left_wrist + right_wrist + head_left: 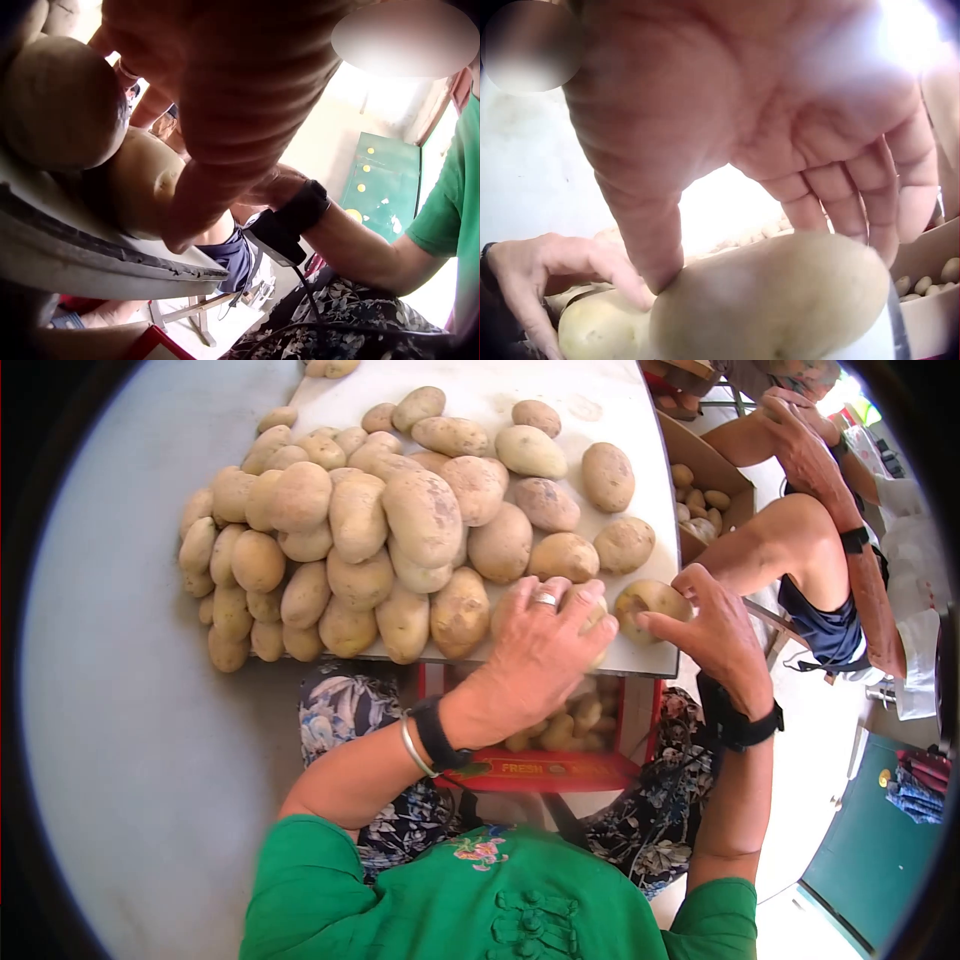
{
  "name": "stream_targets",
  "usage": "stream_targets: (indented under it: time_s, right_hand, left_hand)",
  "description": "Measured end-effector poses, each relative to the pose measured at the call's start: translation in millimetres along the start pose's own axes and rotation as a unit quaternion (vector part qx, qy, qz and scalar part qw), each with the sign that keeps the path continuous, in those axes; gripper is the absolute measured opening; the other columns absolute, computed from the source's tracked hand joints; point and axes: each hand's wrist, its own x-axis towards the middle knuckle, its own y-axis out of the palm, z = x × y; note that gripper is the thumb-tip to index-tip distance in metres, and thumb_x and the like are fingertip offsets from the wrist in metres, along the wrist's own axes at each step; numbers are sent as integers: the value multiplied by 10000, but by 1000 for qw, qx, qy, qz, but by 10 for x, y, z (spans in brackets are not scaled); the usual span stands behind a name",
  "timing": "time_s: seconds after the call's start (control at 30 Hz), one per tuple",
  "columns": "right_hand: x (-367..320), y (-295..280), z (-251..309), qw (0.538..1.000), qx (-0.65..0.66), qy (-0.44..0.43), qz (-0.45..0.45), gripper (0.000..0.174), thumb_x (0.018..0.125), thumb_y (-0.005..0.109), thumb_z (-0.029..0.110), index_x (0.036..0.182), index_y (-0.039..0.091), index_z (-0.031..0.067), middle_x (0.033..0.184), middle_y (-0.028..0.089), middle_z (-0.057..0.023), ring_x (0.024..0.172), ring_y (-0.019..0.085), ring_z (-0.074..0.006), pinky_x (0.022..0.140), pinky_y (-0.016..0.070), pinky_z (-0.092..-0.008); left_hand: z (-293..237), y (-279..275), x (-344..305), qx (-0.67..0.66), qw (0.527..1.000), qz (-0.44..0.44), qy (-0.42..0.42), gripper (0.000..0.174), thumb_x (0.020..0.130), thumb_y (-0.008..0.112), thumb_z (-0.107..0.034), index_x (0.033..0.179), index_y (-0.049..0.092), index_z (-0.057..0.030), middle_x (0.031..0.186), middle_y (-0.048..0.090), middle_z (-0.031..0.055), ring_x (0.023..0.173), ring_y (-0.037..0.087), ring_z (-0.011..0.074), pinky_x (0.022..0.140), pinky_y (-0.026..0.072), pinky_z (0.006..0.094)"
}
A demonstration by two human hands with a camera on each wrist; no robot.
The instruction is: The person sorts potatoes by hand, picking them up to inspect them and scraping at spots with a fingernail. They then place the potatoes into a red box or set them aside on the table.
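My left hand [535,645] grips a pale potato [141,180] at the table's front edge, the palm over it and the thumb on its near side. Most of that potato is hidden by the hand in the head view. Just to the right, my right hand [718,625] holds another potato [772,300] by the table corner, with the thumb at one end and the fingers on the far side. Left of both hands lies a big heap of potatoes [355,515], stacked several deep.
Several loose potatoes [608,477] lie on the white tabletop [615,420]. Below the front edge, a red box [535,772] holds more potatoes. A cardboard box [735,475] with potatoes stands at the right, beside another seated person's bare leg [770,545].
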Motion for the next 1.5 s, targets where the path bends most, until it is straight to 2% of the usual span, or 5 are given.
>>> stream_targets:
  time_s: [0.27,0.47,0.67,0.8,1.5]
  right_hand:
    - [36,242,-37,983,40,-171,-47,620,602,787,217,1126,531,5,989,603,-207,968,573,-371,844,452,-416]
    - [27,147,52,997,2,-78,-2,538,602,749,212,1056,547,6,933,612,-208,882,587,-394,766,471,-422]
    - [8,-79,55,959,278,-55,-24,547,723,732,297,1130,535,-11,987,613,-112,899,590,-172,806,479,-302]
    - [-3,48,233,783,619,-60,34,573,813,698,301,1246,467,5,1078,586,-74,1010,553,-128,866,464,-278]
    - [-11,185,544,789,582,-196,18,677,768,759,63,1319,369,13,1189,538,-152,1017,608,-204,834,528,-310]
  left_hand:
    - [30,-62,-13,-65,998,22,1,602,626,797,-166,1168,545,-95,1323,426,157,1179,433,337,1004,313,477]
    - [53,-8,-31,-46,999,14,18,604,647,788,-174,1186,529,-90,1337,413,160,1204,419,335,1016,307,492]
    - [29,-155,7,-96,995,-5,-6,626,699,757,-177,1247,480,-58,1353,426,155,1242,412,342,1024,324,503]
    - [22,-293,95,-314,943,-73,-83,664,755,735,-167,1310,411,0,1237,530,177,1075,573,317,882,484,375]
    - [52,-428,71,-769,601,-60,-208,487,987,416,-383,1346,298,-76,1124,518,65,886,512,131,707,415,274]
